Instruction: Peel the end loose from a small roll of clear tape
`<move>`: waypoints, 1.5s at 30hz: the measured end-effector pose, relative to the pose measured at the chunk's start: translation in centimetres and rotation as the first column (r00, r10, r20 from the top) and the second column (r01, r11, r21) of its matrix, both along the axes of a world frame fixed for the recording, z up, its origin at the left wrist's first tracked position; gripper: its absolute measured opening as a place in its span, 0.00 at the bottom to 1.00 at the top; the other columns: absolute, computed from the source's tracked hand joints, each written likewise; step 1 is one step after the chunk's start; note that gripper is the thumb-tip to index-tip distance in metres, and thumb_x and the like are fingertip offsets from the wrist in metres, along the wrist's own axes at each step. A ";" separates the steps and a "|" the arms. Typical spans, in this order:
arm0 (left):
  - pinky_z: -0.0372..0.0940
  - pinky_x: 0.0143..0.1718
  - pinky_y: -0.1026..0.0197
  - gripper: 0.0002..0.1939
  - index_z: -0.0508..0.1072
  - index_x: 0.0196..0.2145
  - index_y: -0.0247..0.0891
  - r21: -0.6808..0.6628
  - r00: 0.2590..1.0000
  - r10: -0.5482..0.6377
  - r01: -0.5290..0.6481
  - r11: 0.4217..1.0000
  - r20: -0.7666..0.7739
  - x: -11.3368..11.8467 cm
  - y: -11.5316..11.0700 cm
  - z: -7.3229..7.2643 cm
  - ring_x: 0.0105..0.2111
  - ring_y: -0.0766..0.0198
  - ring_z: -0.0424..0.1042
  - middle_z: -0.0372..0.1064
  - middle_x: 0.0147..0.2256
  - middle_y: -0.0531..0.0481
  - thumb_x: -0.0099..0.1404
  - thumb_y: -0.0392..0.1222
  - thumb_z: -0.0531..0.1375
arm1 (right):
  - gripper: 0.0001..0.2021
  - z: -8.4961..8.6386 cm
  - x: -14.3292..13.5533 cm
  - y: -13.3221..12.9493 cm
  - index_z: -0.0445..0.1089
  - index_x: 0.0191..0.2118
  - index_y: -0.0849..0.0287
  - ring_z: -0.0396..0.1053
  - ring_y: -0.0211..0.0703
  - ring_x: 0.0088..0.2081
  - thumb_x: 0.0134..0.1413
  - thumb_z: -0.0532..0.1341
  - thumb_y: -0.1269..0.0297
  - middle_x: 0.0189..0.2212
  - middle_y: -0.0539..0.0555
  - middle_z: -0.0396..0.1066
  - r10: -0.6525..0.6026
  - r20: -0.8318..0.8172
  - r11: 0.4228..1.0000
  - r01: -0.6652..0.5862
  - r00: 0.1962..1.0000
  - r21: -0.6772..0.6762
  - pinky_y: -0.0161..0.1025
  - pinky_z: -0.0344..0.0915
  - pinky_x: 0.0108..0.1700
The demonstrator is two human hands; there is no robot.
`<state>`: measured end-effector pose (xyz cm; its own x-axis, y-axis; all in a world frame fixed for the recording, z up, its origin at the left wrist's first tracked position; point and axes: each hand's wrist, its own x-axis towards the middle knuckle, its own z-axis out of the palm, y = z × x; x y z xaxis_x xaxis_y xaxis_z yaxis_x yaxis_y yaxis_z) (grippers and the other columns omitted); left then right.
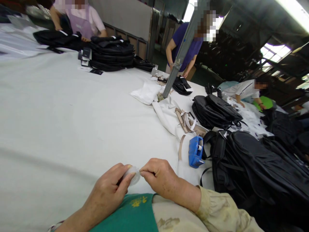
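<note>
Between the thumb and fingers of my left hand (108, 187) is a small roll of clear tape (134, 178), held low over the white table's near edge. My right hand (161, 177) comes in from the other side, thumb and forefinger pinched at the roll's right rim. Whether a loose tape end lies between those fingertips is too small to see. To the right of my hands a blue tape dispenser (195, 151) stands on the table.
Black backpacks (253, 161) crowd the right side, and more bags (111, 53) are stacked at the far edge. A metal post (177, 61) rises beyond the table's middle. Beige and white strips (187, 120) lie near the dispenser. Several people work around the table (60, 112).
</note>
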<state>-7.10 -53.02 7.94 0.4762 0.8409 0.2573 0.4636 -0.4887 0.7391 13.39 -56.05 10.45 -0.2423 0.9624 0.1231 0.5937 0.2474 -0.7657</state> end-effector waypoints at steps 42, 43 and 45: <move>0.63 0.33 0.61 0.07 0.71 0.37 0.38 0.083 0.999 -0.017 0.020 0.996 -0.032 0.1 -0.2 -1.1 0.28 0.63 0.68 0.65 0.27 0.53 0.72 0.41 0.55 | 0.11 0.7 -1.0 0.0 0.69 0.26 0.60 0.66 0.40 0.31 0.59 0.58 0.71 0.25 0.53 0.68 0.068 0.401 0.996 -0.082 0.914 0.018 0.36 0.59 0.34; 0.63 0.33 0.61 0.07 0.71 0.37 0.38 0.083 0.999 -0.018 0.020 0.996 -0.029 0.1 -0.2 -1.1 0.28 0.63 0.67 0.64 0.27 0.53 0.72 0.41 0.55 | 0.10 0.8 -1.0 0.0 0.68 0.26 0.60 0.66 0.40 0.31 0.59 0.57 0.71 0.26 0.53 0.68 0.074 0.419 0.995 -0.093 0.905 0.025 0.37 0.59 0.34; 0.63 0.32 0.61 0.07 0.71 0.37 0.39 0.082 1.000 -0.016 0.018 0.996 -0.023 0.1 -0.2 -1.1 0.27 0.63 0.67 0.64 0.27 0.53 0.72 0.41 0.55 | 0.10 1.0 -0.9 0.0 0.67 0.27 0.60 0.65 0.40 0.31 0.60 0.57 0.70 0.27 0.53 0.68 0.088 0.437 0.994 -0.107 0.895 0.019 0.37 0.59 0.34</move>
